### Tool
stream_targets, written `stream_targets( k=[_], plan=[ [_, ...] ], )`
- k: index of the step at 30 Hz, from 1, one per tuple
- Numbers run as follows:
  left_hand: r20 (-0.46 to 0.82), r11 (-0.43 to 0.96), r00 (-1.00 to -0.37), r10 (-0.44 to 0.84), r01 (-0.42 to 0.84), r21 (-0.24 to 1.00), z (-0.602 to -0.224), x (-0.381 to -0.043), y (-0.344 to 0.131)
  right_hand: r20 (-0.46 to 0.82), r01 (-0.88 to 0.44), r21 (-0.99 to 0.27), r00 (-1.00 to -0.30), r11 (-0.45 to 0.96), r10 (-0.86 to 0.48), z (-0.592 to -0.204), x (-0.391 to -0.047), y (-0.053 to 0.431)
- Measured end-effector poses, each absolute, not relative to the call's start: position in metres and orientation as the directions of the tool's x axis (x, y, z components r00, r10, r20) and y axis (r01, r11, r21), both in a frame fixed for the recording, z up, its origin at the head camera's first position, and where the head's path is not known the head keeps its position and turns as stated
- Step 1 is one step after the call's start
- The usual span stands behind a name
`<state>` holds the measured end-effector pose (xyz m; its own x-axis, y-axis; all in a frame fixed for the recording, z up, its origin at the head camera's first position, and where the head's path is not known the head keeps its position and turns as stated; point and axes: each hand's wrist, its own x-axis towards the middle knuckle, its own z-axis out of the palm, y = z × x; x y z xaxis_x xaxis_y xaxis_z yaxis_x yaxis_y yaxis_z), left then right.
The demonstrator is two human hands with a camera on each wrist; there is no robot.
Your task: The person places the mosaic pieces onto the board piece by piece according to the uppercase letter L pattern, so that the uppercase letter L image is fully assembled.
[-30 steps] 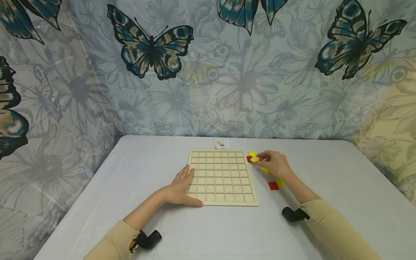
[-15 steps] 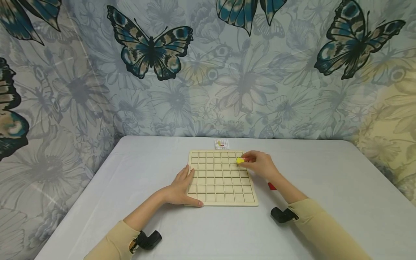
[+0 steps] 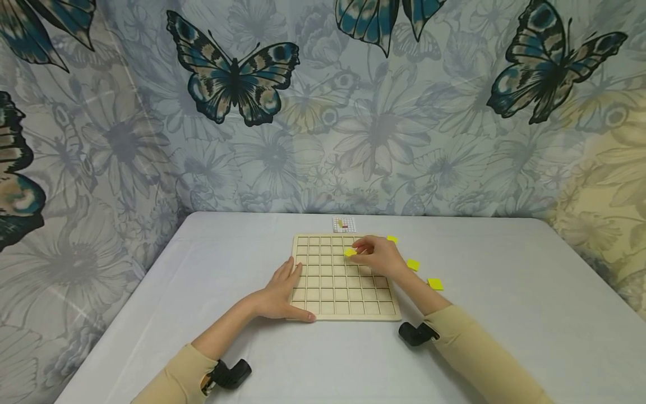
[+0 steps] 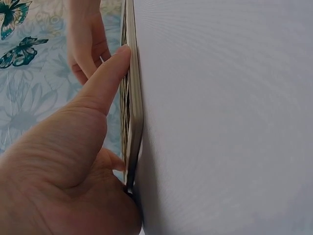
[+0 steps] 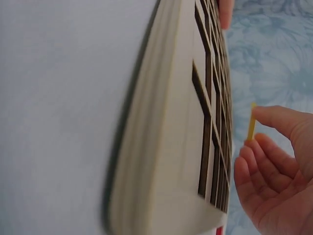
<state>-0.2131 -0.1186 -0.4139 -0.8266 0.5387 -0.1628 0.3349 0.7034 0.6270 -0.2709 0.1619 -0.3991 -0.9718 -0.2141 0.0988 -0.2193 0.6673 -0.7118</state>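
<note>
A pale wooden grid board lies on the white table. My left hand rests at its near left corner, fingers straight along the left side and thumb along the front edge, as the left wrist view shows close up. Over the upper right part of the board, my right hand pinches a thin yellow square tile between thumb and fingertips. In the right wrist view the tile appears edge-on above the board's grid, with the other fingers loosely curled below it.
Right of the board lie more yellow tiles, one at the back, one in the middle and one nearer. A small printed grid card lies behind the board. A butterfly-patterned cloth hangs behind the table.
My right hand has picked up the yellow tile beside the board and carried it left over the grid. The red tiles now hide behind my hand and arm. The left hand has not moved.
</note>
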Motion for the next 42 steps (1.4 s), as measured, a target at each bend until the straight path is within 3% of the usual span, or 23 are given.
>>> stream_targets(
  k=[21,42],
  plan=[
    [-0.178,0.718,-0.826,0.534,0.332,0.612,-0.414,-0.214,-0.12,0.093,-0.252,-0.721,-0.958,0.645,-0.27,-0.397,-0.283,0.124],
    [-0.174,0.71,-0.821,0.543,0.339,0.618,-0.413,-0.212,-0.121,0.122,-0.331,-0.605,-0.937,0.724,-0.326,-0.394,-0.295,0.106]
  ],
)
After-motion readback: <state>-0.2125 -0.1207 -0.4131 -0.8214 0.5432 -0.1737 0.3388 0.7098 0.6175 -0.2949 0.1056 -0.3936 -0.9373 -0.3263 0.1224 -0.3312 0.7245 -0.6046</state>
